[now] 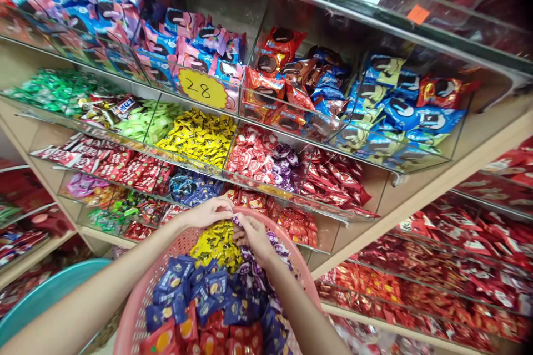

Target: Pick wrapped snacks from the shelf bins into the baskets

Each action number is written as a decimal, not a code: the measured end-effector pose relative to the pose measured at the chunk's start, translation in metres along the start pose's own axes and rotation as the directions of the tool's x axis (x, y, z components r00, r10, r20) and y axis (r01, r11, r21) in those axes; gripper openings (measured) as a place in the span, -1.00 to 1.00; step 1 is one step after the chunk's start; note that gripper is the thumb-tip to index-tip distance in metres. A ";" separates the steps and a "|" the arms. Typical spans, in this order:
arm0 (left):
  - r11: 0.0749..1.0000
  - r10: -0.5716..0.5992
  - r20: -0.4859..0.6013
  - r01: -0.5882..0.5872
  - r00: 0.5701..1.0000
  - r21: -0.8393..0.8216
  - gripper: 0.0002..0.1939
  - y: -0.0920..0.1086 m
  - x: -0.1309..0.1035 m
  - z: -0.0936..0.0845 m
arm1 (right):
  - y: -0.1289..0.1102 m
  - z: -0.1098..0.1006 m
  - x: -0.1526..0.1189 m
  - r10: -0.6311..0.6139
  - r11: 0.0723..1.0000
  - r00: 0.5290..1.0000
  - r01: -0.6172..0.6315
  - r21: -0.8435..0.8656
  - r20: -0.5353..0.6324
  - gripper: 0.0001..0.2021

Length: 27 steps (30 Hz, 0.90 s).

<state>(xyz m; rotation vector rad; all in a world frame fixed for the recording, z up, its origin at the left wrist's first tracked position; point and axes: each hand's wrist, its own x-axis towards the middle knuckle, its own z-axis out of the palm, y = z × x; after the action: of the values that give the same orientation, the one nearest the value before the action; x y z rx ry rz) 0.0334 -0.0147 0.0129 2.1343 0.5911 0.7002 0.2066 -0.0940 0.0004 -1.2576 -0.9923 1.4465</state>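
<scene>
Both hands meet over the far rim of a pink perforated basket (302,258). My right hand (253,234) pinches a small purple-wrapped candy (237,220) between thumb and fingers. My left hand (213,212) has its fingertips closed at the same candy's left side; whether they grip it is hard to tell. Below the hands, the basket holds yellow packets (216,247), purple-and-white candies (252,274), dark blue packets (212,291) and red packets (214,333).
Glass-fronted shelves of sorted candies (200,136) rise in front, with a yellow "28" tag (202,87). A teal tub (45,297) stands at lower left. More shelves with red packets (437,255) are on the right.
</scene>
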 end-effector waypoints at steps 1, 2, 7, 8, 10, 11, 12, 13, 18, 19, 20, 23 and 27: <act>1.000 -0.002 0.001 0.002 1.000 -0.001 -0.66 0.001 0.000 0.000 | -0.002 -0.001 0.000 0.045 0.999 0.999 -0.046 0.019 0.020 -0.60; 1.000 -0.005 0.001 0.005 1.000 -0.001 -0.66 0.002 0.000 0.000 | -0.004 -0.001 0.001 0.100 0.994 0.994 -0.101 0.038 0.048 -0.60; 1.000 -0.021 -0.011 0.021 1.000 -0.003 -0.65 0.008 -0.001 0.000 | -0.019 -0.003 0.007 0.381 0.912 0.899 -0.404 0.071 0.217 -0.48; 1.000 -0.026 -0.018 0.026 0.999 -0.002 -0.65 0.008 -0.002 0.000 | -0.021 -0.003 0.008 0.413 0.896 0.879 -0.440 0.067 0.239 -0.47; 0.999 -0.037 -0.032 0.037 0.999 -0.001 -0.65 0.007 -0.002 0.000 | -0.022 -0.002 0.009 0.437 0.884 0.864 -0.464 0.059 0.251 -0.46; 0.999 -0.044 -0.039 0.044 0.998 -0.002 -0.65 0.006 -0.001 0.000 | -0.022 -0.002 0.010 0.430 0.889 0.870 -0.455 0.055 0.241 -0.46; 0.999 -0.050 -0.045 0.050 0.998 -0.004 -0.64 0.006 -0.001 0.000 | -0.021 -0.002 0.009 0.409 0.902 0.886 -0.430 0.051 0.219 -0.45; 0.998 -0.056 -0.049 0.056 0.997 -0.007 -0.64 0.005 0.000 0.001 | -0.020 -0.003 0.009 0.377 0.919 0.907 -0.392 0.045 0.187 -0.45; 0.994 -0.094 -0.019 0.093 0.995 -0.048 -0.63 0.011 0.001 0.000 | -0.019 -0.007 0.004 0.196 0.980 0.977 -0.193 -0.052 0.084 -0.49; 0.992 -0.105 -0.003 0.105 0.994 -0.066 -0.63 0.013 0.001 -0.001 | -0.020 -0.006 0.004 0.179 0.982 0.980 -0.172 -0.079 0.086 -0.48; 0.989 -0.116 0.016 0.117 0.993 -0.090 -0.63 0.015 0.000 -0.002 | -0.021 -0.005 0.004 0.165 0.982 0.982 -0.155 -0.108 0.091 -0.48; 0.975 -0.135 0.080 0.147 0.988 -0.165 -0.63 0.015 -0.001 -0.003 | -0.021 0.002 0.006 0.131 0.973 0.985 -0.107 -0.203 0.109 -0.47; 0.968 -0.156 0.073 0.167 0.985 -0.186 -0.66 0.007 -0.002 -0.004 | -0.015 0.004 0.003 -0.026 0.934 0.998 0.047 -0.355 0.064 -0.35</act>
<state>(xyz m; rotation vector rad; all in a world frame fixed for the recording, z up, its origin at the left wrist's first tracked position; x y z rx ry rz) 0.0307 -0.0174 0.0200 1.8978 0.6326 0.5793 0.2046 -0.0876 0.0149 -1.4511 -1.3562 1.3168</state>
